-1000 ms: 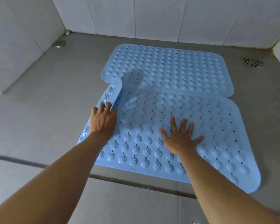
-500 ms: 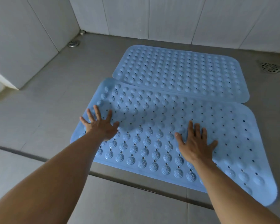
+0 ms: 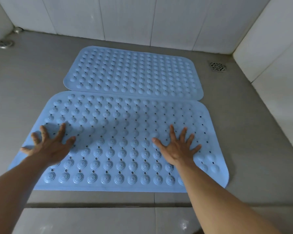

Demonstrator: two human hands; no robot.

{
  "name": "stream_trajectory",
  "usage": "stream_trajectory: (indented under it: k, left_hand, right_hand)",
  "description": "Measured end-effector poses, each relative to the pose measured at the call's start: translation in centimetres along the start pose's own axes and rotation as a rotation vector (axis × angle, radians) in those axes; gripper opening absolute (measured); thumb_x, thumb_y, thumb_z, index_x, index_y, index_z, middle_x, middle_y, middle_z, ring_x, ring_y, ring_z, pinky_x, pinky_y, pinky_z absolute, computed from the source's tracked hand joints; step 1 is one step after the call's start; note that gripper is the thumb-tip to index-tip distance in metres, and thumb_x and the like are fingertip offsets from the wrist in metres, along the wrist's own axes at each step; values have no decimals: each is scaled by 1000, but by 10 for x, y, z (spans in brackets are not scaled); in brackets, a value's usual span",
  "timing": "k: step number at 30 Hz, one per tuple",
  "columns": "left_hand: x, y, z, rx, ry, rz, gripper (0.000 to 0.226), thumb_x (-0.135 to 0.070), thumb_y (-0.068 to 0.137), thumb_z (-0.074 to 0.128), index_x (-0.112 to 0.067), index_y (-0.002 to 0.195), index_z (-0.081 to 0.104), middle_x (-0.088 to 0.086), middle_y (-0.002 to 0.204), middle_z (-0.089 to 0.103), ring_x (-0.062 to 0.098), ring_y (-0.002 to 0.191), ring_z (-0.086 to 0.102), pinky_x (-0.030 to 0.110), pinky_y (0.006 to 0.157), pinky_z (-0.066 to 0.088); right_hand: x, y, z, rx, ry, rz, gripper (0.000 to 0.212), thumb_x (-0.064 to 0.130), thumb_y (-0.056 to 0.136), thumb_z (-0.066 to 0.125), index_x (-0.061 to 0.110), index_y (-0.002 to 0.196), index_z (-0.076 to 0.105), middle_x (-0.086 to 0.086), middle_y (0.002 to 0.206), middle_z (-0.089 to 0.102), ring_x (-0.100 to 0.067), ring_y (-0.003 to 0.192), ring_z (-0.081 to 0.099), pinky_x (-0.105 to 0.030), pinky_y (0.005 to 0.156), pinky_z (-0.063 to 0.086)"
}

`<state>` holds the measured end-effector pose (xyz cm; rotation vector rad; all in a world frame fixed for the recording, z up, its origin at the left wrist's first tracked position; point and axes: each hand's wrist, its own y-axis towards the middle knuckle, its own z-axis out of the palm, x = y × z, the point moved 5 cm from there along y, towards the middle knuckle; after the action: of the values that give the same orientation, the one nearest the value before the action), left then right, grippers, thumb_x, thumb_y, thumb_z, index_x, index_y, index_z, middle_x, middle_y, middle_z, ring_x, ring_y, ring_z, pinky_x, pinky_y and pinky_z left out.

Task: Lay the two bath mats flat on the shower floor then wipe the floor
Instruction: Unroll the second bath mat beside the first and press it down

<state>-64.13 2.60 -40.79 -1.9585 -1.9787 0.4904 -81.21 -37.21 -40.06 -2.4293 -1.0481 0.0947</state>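
Observation:
Two light blue studded bath mats lie on the grey shower floor (image 3: 29, 78). The far mat (image 3: 134, 73) lies flat near the back wall. The near mat (image 3: 125, 141) lies spread out just in front of it, its far right corner slightly over the far mat's edge. My left hand (image 3: 49, 146) rests palm down with fingers spread on the near mat's left part. On the mat's right part my right hand (image 3: 178, 147) presses down the same way. Neither hand grips anything.
White tiled walls close in the back, left and right. A square drain (image 3: 217, 66) sits at the back right and a round drain (image 3: 5, 43) at the back left. A low threshold strip (image 3: 108, 204) runs across in front of the near mat.
The folded left corner of the near mat has been laid flat. Both hands have spread outward, the left toward the mat's left edge and the right toward its right end.

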Motion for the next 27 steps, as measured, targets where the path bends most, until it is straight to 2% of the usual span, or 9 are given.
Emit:
stream_trajectory:
  k: [27]
  left_hand:
    - [-12,-4,-5,-1,-19,21,72,-80,89,18,-57,150,-13,5,163,-28,39,151,-16,74,113,2]
  right_hand:
    - [-8,4,-6,21,22,5,108,103,63,15,52,151,-19,-4,164,-28,-40,149,-22,-77,109,-7]
